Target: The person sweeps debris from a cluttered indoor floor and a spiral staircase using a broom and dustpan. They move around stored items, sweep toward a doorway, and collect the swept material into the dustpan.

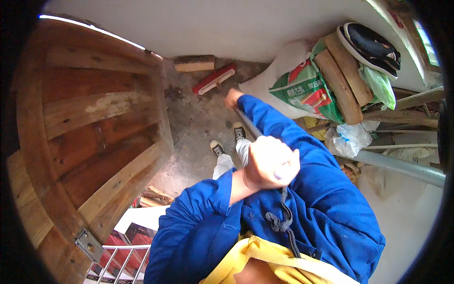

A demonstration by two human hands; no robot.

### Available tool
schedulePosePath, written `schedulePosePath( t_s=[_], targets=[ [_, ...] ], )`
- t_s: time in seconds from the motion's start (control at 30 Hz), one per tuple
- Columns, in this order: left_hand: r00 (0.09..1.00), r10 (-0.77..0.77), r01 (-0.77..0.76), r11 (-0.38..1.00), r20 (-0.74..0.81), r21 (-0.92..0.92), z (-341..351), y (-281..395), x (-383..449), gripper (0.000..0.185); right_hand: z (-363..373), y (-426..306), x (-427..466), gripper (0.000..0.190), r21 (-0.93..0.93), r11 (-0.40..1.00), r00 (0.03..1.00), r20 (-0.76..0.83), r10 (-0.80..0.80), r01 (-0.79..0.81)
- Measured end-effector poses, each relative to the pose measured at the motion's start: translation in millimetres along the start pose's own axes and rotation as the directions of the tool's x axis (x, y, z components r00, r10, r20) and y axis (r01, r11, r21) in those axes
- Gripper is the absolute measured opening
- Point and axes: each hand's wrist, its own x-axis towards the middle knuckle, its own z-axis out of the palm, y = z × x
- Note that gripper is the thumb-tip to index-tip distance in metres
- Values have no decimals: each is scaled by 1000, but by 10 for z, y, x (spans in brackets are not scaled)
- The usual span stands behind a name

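Note:
A broom with a red and white head [215,78] rests on the concrete floor [191,113] near the wall, its head slanted. Its grey handle [249,123] runs up toward my chest. My left hand [271,161] is wrapped around the top end of the handle, brightly lit. Lower down the handle, close to the head, my right hand [233,98] grips it with the arm stretched out. Part of the broom's neck is hidden by that hand.
A wooden door [99,106] with a metal lock [89,245] stands on the left. A wood block [194,66] lies by the wall. On the right are a green and white sack [301,90], split logs [338,85], black shoes [370,46], plastic bags [351,138] and a metal pipe [397,166].

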Motion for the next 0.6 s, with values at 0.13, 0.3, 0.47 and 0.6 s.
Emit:
schedulePosePath(
  t_s=[0.13, 0.3, 0.47, 0.6],
  targets=[
    [989, 141, -140, 990, 41, -24, -126, 348, 1, 15, -727, -747, -970, 32, 393, 882, 946, -79, 315, -260],
    [989, 150, -148, 982, 9, -115, -41, 346, 71, 16, -846, -306, -945, 28, 328, 899, 955, 38, 294, -289],
    [993, 55, -36, 984, 105, -175, 153, 89, 92, 16, -432, 98, -866, 16, 402, 866, 943, -20, 332, -297],
    [982, 35, 0, 983, 185, -184, 228, 269, 58, 17, -108, -37, -938, 17, 184, 981, 994, -70, 82, -68]
  ],
)
